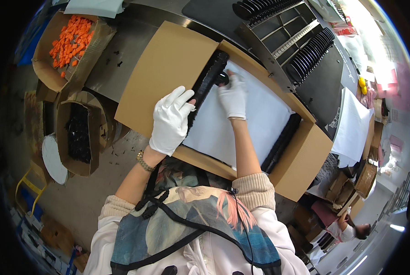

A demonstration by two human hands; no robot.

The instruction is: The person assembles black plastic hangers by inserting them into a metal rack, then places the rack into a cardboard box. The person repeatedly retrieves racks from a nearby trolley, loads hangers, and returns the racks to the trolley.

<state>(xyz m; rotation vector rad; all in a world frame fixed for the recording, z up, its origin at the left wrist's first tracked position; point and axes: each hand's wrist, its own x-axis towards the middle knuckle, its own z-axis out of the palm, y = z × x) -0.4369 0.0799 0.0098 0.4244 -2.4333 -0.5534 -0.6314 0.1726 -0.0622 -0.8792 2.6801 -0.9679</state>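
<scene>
An open cardboard box [167, 68] lies in front of me, with a white sheet [255, 110] spread inside it. Along its left side runs a row of packed black parts [208, 82]; a second black row [282, 143] lines the right side. My left hand [170, 120], in a white glove, rests by the left row with its fingers stretched out and nothing visible in them. Reaching over the sheet, my gloved right hand [233, 95] is closed on a black round part [222, 79] beside the top of the left row.
Beyond the box stands a metal rack [287, 41] with rows of black discs [311, 55]. A carton of orange pieces [73, 43] sits at the far left, a carton of black pieces [79, 133] nearer. White sheets [351, 123] lie right. Another person [340, 224] is at lower right.
</scene>
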